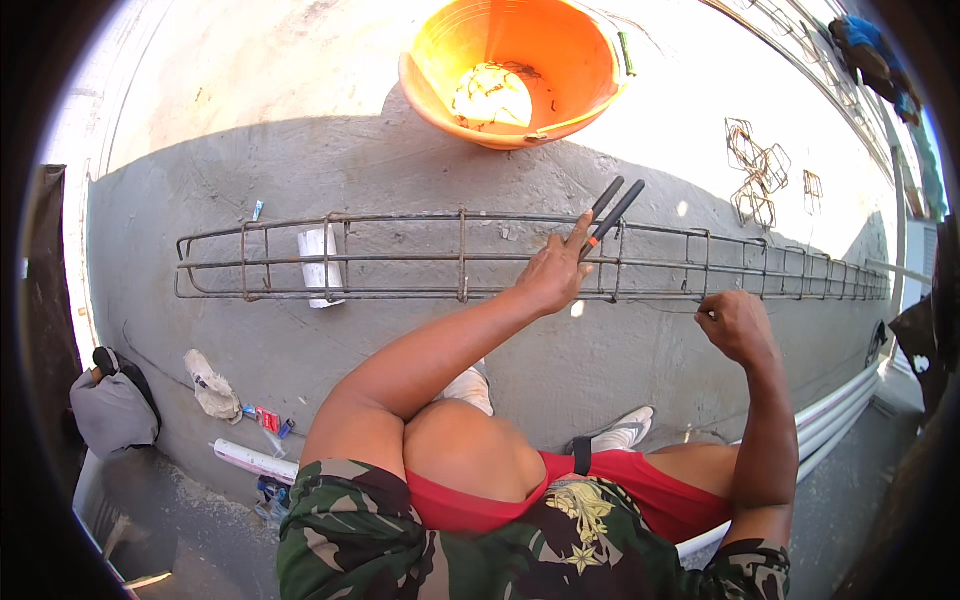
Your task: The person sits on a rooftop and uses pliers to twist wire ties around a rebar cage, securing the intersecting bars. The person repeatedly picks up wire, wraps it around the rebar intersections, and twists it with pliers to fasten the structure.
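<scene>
A long cage of steel reinforcing bars point(400, 258), tied with square stirrups, lies across in front of me. Over its middle my left hand point(555, 272) grips a pair of pincers near the head, which the hand hides. The two dark handles of the pincers point(617, 215) point up and away, with an orange mark near the joint. Just off the cage's near bar, my right hand point(738, 325) is closed in a pinch. A thin tie wire point(672, 310) runs from its fingertips toward the cage.
Beyond the cage stands an orange bucket point(510, 75) with wire bits inside. Loose stirrups point(760, 170) lie at the far right. A white block point(320, 265) sits under the cage's left part. White pipes point(835, 420) lie at right; a grey bag point(115, 410) is at left.
</scene>
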Tool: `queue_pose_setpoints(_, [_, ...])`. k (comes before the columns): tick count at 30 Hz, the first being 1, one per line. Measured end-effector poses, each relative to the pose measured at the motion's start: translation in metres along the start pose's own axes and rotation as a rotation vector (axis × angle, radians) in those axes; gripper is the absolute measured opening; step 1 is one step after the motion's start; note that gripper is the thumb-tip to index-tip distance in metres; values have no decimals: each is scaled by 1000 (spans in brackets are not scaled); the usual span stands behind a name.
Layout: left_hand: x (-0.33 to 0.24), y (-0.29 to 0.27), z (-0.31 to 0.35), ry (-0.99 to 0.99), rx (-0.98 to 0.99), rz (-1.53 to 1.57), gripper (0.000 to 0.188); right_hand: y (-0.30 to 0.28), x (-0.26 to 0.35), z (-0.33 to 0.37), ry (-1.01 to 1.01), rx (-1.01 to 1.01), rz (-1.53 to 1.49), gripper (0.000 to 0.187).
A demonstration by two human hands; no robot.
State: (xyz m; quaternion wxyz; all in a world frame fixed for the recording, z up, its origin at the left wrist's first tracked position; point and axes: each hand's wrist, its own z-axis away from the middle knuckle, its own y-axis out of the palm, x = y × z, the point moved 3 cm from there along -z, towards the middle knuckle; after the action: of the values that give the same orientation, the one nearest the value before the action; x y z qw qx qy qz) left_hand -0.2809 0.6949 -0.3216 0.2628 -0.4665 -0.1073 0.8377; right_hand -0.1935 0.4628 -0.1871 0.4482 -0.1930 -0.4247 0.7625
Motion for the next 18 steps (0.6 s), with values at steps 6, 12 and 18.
queue_pose_setpoints(6, [-35, -23, 10, 521, -314, -186, 46, -27, 61, -6, -65, 0, -179, 16])
queue_pose_setpoints(12, [-39, -71, 11, 409, -27, 89, 27, -39, 77, -35, 25, -191, -334, 15])
queue_pose_setpoints(18, [-37, -81, -6, 386, -16, 279, 26, -26, 80, -47, 50, -239, -510, 17])
